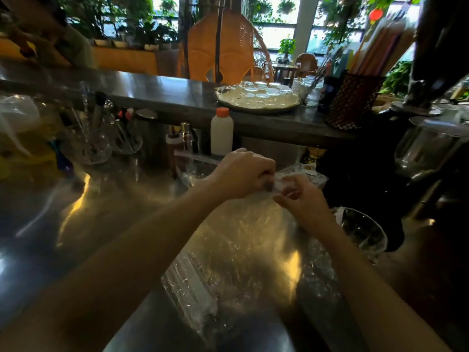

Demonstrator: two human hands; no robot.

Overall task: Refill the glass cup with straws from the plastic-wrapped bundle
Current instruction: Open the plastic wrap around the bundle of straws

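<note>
your left hand and right hand both pinch the far end of the plastic-wrapped bundle, a clear, crinkled, glossy sleeve of pale straws lying on the steel counter under your forearms.

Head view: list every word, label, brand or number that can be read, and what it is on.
None can be read.
White bottle with orange cap: no label shows on the side facing the camera.
Gold-and-black pack behind the hands: has a printed pattern, too blurred to read.
Plastic wrap of the straw bundle, pinched by the left hand and right hand: clear, no print visible.
</note>
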